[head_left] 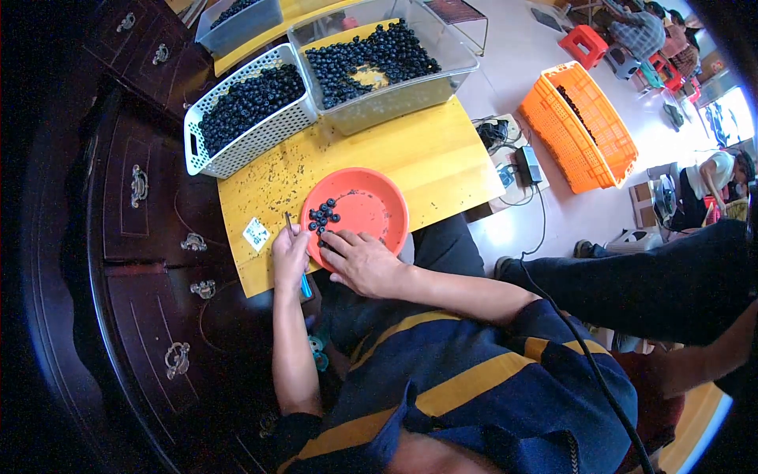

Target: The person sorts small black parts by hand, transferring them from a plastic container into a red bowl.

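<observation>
A shallow orange-red bowl [383, 197] stands at the near edge of the yellow table, with a small cluster of dark, round, berry-like pieces [322, 213] on its left side. My left hand [290, 257] is closed around a slim tool with a blue handle [305, 286] and a narrow dark tip, just outside the bowl's left rim. The tip's exact shape is too small to make out. Across the near rim lies my right hand [365, 262], fingers stretched out into the bowl. Its fingertips reach the lower pieces of the cluster.
Behind the bowl, a white perforated basket [253, 155] and a clear plastic bin [395, 101] hold many dark pieces. Crumbs dot the yellow table [442, 170]. Dark drawers [138, 229] flank the left. An orange crate [588, 150], a power adapter [529, 164] with cable, and other people are right.
</observation>
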Action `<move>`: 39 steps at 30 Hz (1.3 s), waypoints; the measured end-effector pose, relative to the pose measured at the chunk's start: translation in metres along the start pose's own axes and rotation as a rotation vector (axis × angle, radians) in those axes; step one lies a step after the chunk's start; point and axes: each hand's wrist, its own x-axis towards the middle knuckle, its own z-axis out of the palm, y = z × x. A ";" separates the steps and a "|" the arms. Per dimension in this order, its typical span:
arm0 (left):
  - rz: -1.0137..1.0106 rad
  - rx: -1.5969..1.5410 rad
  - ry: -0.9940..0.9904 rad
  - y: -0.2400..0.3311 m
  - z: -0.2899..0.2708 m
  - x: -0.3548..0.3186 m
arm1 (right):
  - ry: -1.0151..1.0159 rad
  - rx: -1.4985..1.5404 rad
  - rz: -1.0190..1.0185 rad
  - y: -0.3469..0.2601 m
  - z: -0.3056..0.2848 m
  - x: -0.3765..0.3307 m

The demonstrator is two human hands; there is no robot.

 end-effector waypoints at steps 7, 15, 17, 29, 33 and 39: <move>0.004 -0.012 0.015 -0.004 0.000 0.000 | 0.002 0.026 -0.018 0.000 0.000 -0.007; 0.010 0.019 0.038 0.005 0.000 -0.006 | 0.018 0.088 0.014 -0.003 -0.003 -0.002; 0.017 0.039 0.069 0.004 0.002 -0.007 | 0.047 0.039 -0.013 -0.003 -0.003 0.000; -0.003 -0.011 0.073 0.002 0.005 -0.005 | -0.028 0.127 0.027 0.002 -0.008 -0.005; -0.012 -0.019 0.065 0.005 0.005 -0.006 | 0.052 0.063 -0.007 0.006 -0.012 -0.010; 0.026 -0.009 0.073 -0.001 0.004 -0.003 | 0.051 0.096 -0.015 0.019 -0.012 -0.019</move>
